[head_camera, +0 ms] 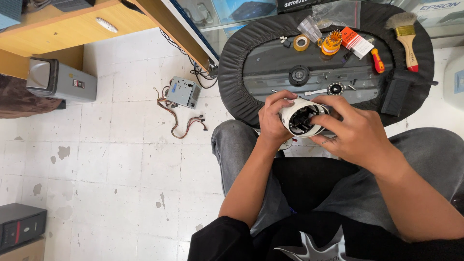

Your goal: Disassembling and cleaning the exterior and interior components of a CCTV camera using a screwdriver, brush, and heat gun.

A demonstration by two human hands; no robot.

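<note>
Both hands close around a white dome housing (302,117) above the person's lap, at the near edge of the black oval stool top (232,77): left hand (273,121) cupping its side, right hand (355,130) pinching the open rim. Tilted this way, loose inner parts could drop onto the tiled floor. At the far edge lie an orange-and-white box (356,42), a tape roll (301,43) and a brush (405,30).

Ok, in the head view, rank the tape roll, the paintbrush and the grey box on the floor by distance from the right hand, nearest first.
1. Tape roll, straight above the right hand on the work surface.
2. Paintbrush, far upper right.
3. Grey box, on the floor, far left.
</note>
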